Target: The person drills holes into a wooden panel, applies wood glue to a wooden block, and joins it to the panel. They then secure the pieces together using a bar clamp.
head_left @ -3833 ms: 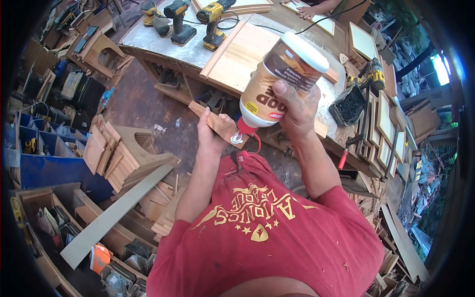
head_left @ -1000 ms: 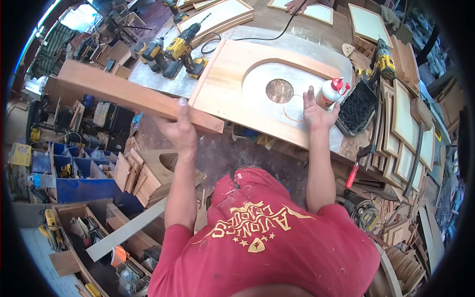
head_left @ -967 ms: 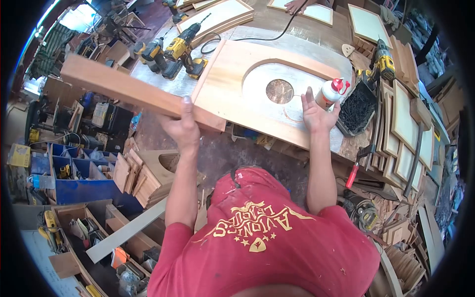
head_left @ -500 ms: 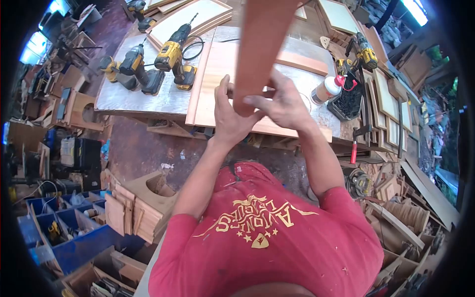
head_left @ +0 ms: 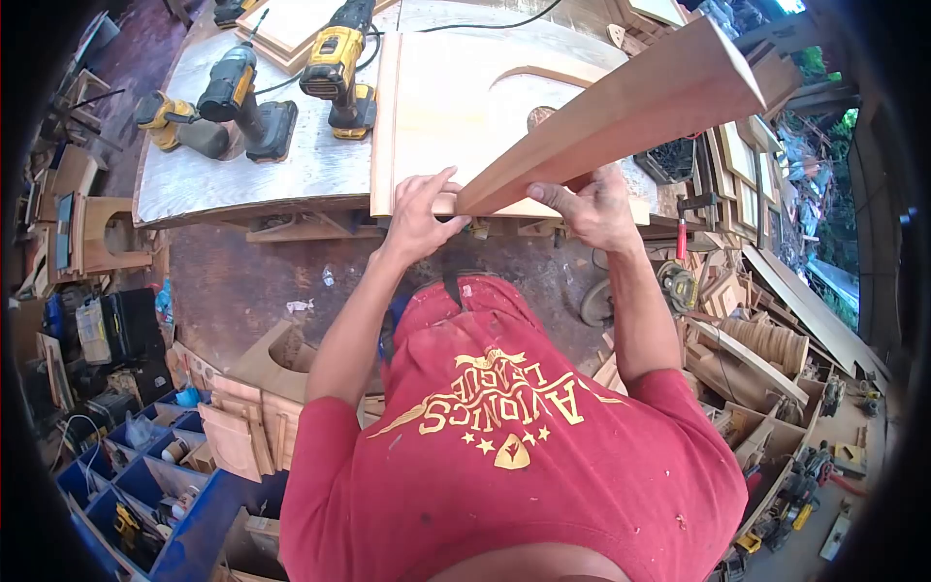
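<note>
Fingers (head_left: 433,184) of left hand (head_left: 417,221) and right hand (head_left: 593,209) clamped on board (head_left: 621,116) end, frame centre | board slants toward upper right | I see arched panel (head_left: 436,97) beneath

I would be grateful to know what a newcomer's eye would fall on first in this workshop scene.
First comes the long board, which slants up toward the upper right. Its near end is gripped by the left hand and the right hand over the workbench edge. Next come the yellow-and-black drills standing on the workbench at upper left, beside a pale wooden panel lying flat.
</note>
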Available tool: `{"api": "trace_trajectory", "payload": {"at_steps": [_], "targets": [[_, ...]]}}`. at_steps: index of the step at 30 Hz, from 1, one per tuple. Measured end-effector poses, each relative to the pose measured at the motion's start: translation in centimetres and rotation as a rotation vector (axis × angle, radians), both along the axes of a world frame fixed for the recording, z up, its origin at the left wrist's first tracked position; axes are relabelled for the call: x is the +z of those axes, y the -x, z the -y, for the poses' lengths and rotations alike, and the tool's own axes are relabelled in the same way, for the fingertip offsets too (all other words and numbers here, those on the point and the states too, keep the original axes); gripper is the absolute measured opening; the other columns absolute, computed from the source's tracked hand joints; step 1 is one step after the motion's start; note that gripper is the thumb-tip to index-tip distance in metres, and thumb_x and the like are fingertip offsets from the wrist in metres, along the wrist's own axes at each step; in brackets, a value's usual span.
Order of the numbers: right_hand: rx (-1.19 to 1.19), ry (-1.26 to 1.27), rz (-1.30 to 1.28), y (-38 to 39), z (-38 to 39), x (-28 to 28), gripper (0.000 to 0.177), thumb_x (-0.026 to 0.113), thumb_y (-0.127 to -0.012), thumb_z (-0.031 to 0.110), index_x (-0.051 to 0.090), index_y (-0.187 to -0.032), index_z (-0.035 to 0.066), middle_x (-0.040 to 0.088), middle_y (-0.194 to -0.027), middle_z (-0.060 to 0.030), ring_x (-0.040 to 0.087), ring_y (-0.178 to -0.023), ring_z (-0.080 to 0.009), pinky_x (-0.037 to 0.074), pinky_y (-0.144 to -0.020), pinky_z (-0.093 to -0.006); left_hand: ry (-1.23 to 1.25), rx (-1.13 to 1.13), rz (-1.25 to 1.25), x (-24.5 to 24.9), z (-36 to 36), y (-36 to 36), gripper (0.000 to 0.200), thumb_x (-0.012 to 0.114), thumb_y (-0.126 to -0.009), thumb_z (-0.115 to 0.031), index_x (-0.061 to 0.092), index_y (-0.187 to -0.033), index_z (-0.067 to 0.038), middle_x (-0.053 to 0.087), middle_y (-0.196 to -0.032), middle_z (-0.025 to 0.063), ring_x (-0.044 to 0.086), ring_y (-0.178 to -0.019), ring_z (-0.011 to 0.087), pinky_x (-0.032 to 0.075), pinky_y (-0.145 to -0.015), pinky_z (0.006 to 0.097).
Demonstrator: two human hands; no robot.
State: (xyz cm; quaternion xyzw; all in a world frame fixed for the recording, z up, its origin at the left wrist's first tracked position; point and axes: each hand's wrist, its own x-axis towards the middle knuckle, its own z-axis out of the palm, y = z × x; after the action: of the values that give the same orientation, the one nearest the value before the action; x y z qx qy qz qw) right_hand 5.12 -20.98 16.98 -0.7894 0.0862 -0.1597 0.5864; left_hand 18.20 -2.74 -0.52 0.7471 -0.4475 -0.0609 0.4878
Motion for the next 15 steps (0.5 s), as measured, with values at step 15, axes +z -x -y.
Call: {"api": "trace_trajectory", "payload": {"at_steps": [15], "targets": [[0.043, 0.125, -0.015, -0.5, -0.2, -1.2, 0.024, 0.077, -0.089, 0.007, 0.067, -0.108, -0.001, 0.071, -0.1, -0.0076, 0.069, -0.094, -0.0178, 0.058, -0.085, -0.0355, 0.013, -0.017, 0.111, -1.6, 1.1, -0.7, 0.081, 0.087, -0.069, -0.013, 0.05, -0.14, -0.002, 0.072, -0.11, 0.0041, 0.058, -0.112, 0.0279, 0.037, -0.108, 0.046]]}}
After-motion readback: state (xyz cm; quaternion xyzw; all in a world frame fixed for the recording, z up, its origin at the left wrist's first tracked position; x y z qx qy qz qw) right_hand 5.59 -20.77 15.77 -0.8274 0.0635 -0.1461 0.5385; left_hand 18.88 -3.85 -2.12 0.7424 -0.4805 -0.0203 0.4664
